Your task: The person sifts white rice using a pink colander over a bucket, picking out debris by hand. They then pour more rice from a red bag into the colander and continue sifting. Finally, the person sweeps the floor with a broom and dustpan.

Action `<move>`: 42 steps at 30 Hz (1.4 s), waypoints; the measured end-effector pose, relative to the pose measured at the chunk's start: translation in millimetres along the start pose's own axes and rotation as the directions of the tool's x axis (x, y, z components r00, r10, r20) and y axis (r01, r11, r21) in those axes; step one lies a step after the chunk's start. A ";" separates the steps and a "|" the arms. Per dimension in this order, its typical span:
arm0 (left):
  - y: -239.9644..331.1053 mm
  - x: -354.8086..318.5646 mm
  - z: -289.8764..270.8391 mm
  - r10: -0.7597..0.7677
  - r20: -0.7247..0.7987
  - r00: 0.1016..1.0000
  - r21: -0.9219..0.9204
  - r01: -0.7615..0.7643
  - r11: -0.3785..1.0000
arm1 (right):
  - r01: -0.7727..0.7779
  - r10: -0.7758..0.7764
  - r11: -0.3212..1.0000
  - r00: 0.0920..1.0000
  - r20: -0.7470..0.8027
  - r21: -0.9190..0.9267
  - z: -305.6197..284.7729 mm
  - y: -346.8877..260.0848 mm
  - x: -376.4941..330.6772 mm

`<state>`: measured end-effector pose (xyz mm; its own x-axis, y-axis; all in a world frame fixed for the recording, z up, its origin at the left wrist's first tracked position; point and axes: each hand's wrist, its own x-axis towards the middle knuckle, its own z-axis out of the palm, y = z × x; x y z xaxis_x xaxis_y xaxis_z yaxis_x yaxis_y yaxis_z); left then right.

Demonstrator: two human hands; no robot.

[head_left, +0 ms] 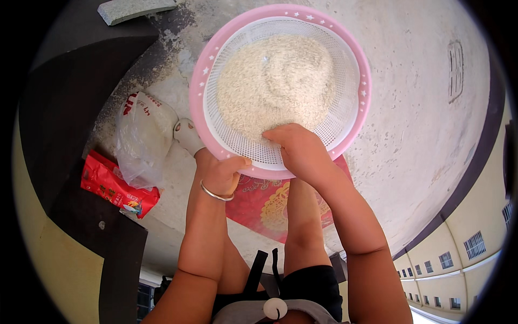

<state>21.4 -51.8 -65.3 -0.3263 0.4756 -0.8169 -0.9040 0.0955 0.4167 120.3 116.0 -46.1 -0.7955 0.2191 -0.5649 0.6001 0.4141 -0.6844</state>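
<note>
The left hand (pixel 222 177) has a closed grip on the near side of the pink basket (pixel 363 81), the half-curled right hand (pixel 302 148) at the grain (pixel 278 81) inside, its hold impossible to tell.

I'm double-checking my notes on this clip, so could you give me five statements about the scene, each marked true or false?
1. The left hand grips the rim of the pink-and-white basket. True.
2. The basket is empty. False: it holds a heap of pale grain.
3. The right hand reaches over the basket, its fingertips at the grain's near edge. True.
4. The left wrist is bare. False: it wears a silver-coloured bangle.
5. A red packet lies next to a plastic bag, left of the basket. True.
</note>
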 end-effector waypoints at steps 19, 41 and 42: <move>-0.2 -15.2 0.5 -0.037 0.015 0.999 -0.199 0.040 0.979 | -0.046 0.575 0.455 0.778 -0.254 0.889 -55.2 32.2 -43.3; -8.9 -120.0 -314.6 0.767 -0.526 0.369 0.848 0.301 0.437 | -0.385 0.458 0.401 0.870 0.182 0.831 27.1 -54.5 -83.5; -1.6 -115.5 -332.0 0.844 -0.356 0.401 0.893 0.413 0.180 | -0.404 0.442 0.397 0.871 0.214 0.824 38.2 -62.5 -82.8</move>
<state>-31.1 -397.2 -104.1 -0.9922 -0.0397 -0.1178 -0.0509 0.9943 0.0936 151.8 38.2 25.9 -0.4096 0.1850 -0.8933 0.6287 -0.6523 -0.4234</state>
